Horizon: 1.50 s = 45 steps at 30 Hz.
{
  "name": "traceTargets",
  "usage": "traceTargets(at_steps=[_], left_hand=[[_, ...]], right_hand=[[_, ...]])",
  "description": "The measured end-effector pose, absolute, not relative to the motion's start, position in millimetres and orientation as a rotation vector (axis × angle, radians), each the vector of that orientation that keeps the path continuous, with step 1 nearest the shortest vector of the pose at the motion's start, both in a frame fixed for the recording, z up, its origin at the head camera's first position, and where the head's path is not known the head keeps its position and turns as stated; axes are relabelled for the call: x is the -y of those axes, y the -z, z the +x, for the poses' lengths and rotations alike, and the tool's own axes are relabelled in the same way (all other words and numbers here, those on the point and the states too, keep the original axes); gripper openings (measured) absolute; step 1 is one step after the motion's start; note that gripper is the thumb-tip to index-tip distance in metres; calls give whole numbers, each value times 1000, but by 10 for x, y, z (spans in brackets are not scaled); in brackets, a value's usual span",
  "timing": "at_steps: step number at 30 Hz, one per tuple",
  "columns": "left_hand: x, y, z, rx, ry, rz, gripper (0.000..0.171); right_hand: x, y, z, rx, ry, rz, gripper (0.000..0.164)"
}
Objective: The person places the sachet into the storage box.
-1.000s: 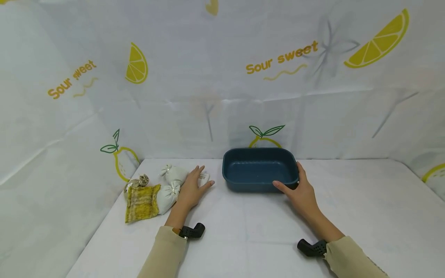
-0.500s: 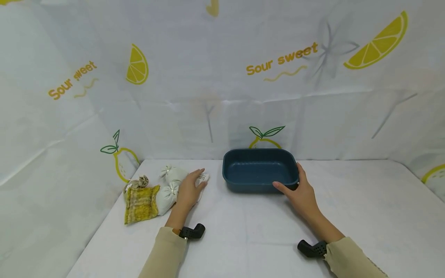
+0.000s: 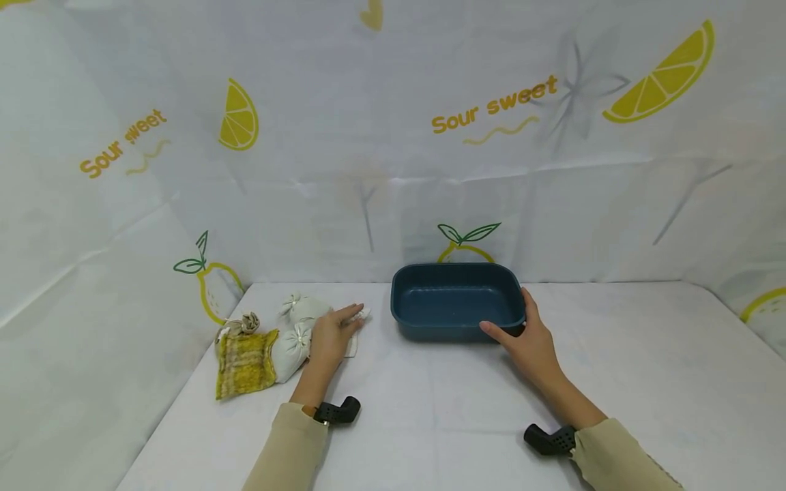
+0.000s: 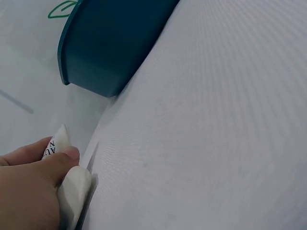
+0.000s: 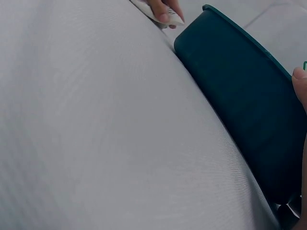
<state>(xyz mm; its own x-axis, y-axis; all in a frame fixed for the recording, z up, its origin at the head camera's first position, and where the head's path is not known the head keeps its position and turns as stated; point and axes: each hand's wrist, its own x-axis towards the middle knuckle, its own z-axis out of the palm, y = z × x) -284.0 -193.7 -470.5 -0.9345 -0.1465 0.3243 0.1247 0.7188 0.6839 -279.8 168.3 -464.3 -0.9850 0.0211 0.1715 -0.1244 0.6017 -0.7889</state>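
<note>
My left hand [image 3: 331,339] pinches a small white pouch [image 4: 73,192] with black lettering. In the left wrist view its thumb presses the pouch against the fingers, and a corner pokes up beyond them. From the head, the hand covers most of the pouch. My right hand [image 3: 533,344] grips the right end of a dark blue rectangular basin [image 3: 457,333], thumb over the near rim and fingers along the side. In the right wrist view the basin's long side fills the right part, with the right thumb [image 5: 300,84] at its rim.
Left of my left hand lie two tied pale cloth bags [image 3: 290,352], a yellow plaid cushion-like bag [image 3: 247,365] and a brownish tied bag [image 3: 248,322]. They crowd together on the white-covered table [image 3: 424,423]. A lemon-printed white curtain [image 3: 319,136] stands behind the basin.
My left hand's fingers have closed from spread over the white pouch to a pinch, and the pouch has bunched up and tilted. The right hand and the basin stay put.
</note>
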Motion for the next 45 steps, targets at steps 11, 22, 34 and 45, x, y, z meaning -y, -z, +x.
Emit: traceTargets(at_steps=[11,22,34,45], left_hand=[[1828,4511,-2875,2308,1304,12,31],[1669,4192,-2865,2140,1387,-115,30],[1237,3954,-3056,2142,1352,-290,31],[893,3958,-3221,2196,1319,-350,32]], right_hand=[[-1701,4642,-2791,2641,-1348,111,112],[-1723,4618,-2782,2610,-1341,126,111],[-1702,4691,-2788,2609,-1369,122,110],[-1701,4686,-2792,2597,-1372,124,110]])
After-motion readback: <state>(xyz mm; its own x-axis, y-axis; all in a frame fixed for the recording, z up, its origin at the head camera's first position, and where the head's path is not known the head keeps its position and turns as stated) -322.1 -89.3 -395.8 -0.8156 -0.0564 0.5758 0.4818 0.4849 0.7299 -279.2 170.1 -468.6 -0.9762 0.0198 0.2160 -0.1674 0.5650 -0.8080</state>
